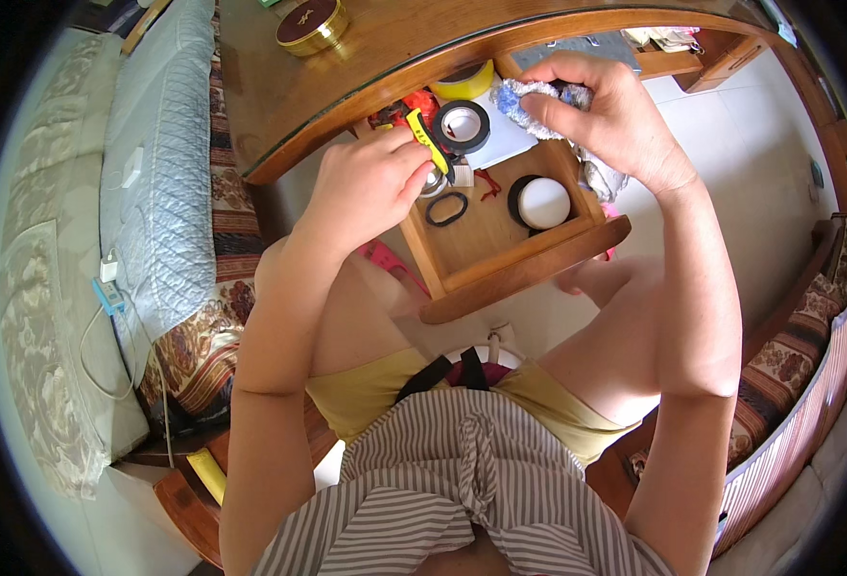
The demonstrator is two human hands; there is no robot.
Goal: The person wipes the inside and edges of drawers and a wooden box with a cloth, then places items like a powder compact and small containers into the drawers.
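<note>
My left hand (369, 182) is closed on a yellow and black utility knife (425, 137), held over the left side of an open wooden drawer (471, 252). My right hand (617, 120) pinches a fluffy blue and white cloth (531, 106) above the drawer's far right corner; part of the cloth hangs below the hand. Beside the knife lies a roll of black tape (463, 125). Another roll (433, 182) is partly hidden by my left fingers. A black ring-shaped band (446, 209), a small red item (488, 184) and a round white-topped container (544, 204) rest in the drawer.
A wooden table (385, 43) with a glass top edge stands above the drawer, bearing a round gold and dark red tin (310, 25). A yellow tape roll (464, 83) sits at the drawer's back. Quilted seating (159, 192) lies left, a patterned bench (788, 355) right.
</note>
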